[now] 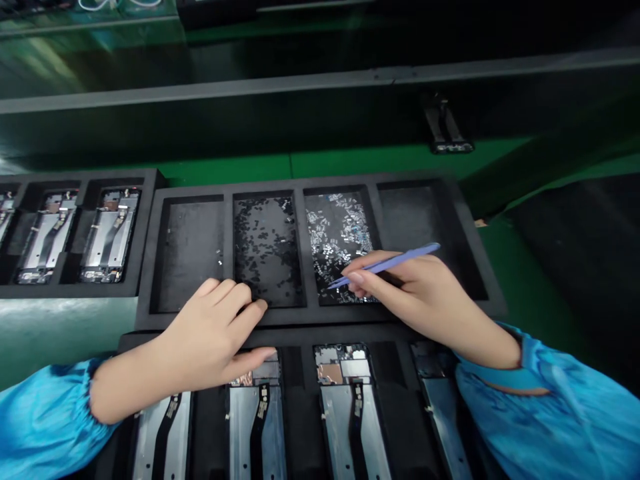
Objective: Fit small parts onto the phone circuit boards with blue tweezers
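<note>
My right hand (405,283) is closed around blue tweezers (395,262). Their tips point down and left over a compartment of small shiny silver pieces (345,230) in the black parts tray (300,317). My left hand (215,333) lies across the near edge of this tray, its fingers loosely curled and the thumb apart, with nothing visible in it. Below that thumb is an opened phone body (257,427) with a black ribbon cable, its upper corner partly covered. Another phone body (350,427) lies to its right in the near black foam tray (300,400).
Small dark pieces (265,247) lie scattered in a middle compartment. At the left, another foam tray (133,267) holds more phone bodies (110,233). A single phone body (447,130) lies on the green surface (350,160) beyond, near a long grey rail (300,83).
</note>
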The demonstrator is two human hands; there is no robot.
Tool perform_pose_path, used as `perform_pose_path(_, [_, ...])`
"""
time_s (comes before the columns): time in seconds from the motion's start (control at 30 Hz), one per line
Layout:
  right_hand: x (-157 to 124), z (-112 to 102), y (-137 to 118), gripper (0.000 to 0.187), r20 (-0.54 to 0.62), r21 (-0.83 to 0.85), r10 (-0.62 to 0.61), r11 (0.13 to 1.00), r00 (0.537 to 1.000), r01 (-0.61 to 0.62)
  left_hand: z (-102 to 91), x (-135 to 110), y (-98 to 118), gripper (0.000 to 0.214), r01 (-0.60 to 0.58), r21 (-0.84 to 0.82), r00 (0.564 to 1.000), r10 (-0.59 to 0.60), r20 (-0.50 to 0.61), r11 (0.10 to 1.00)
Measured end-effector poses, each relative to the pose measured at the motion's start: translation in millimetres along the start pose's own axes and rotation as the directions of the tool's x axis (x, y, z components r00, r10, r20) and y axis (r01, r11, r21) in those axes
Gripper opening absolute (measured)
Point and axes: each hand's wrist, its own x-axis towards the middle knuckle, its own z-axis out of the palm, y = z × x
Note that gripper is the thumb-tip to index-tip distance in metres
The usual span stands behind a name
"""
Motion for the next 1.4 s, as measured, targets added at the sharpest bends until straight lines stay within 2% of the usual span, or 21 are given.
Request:
perform_pose_path(0.27, [0.2,-2.2,-0.1,0.039,0.004,0.115,0.098,0.989,0.995,-0.098,-1.4,1.2,0.2,0.045,0.004,-0.017,1.000,-0.004,-0.011,1.000])
perform_pose_path(0.47, [0.3,-1.8,2.0,0.040,0.036,0.112,0.094,0.989,0.995,-0.097,-1.1,0.0,0.4,0.044,0.020,-0.019,1.000,-0.020,-0.003,1.000])
perform_pose_path(0.63, [-0.4,-4.8,-0.5,0.035,0.061,-0.005,0.041,0.999,0.997,-0.040,-0.9,0.4,-0.7,0.045,0.006,-0.023,1.000,-0.006,-0.008,1.000])
perform_pose_path(0.83, [1.5,-3.2,2.3,0.035,0.087,-0.061,-0.031,0.997,0.996,0.037,-0.3,1.0,-0.7,0.045,0.007,-0.048,1.000,-0.007,-0.004,0.999])
perform_pose_path(0.93, [0.8,0.4,-0.8,0.025,0.081,-0.084,-0.140,0.986,0.987,0.147,0.5,0.5,-0.6,0.046,0.004,-0.049,1.000,-0.004,-0.003,0.999])
perform_pose_path(1.1, [-6.4,5.9,-10.1,0.011,0.062,-0.151,-0.333,0.929,0.941,0.339,-0.9,0.5,-0.3,0.046,0.013,-0.062,1.000,-0.013,0.010,0.998])
perform_pose_path(1.17, [-11.7,5.8,-14.2,0.010,0.040,-0.204,-0.383,0.901,0.923,0.382,-3.1,-0.4,1.0,0.045,0.019,-0.086,1.000,-0.020,-0.013,0.996])
perform_pose_path(1.33, [-23.0,3.2,-23.9,0.013,0.037,-0.228,-0.418,0.881,0.908,0.415,-5.5,-4.0,4.3,0.027,0.033,-0.222,0.978,-0.077,-0.191,0.975])
perform_pose_path(1.4, [-22.7,2.5,-24.9,0.012,0.024,-0.228,-0.413,0.884,0.910,0.407,-3.7,-4.9,3.7,0.024,0.005,-0.232,0.980,-0.051,-0.192,0.973])
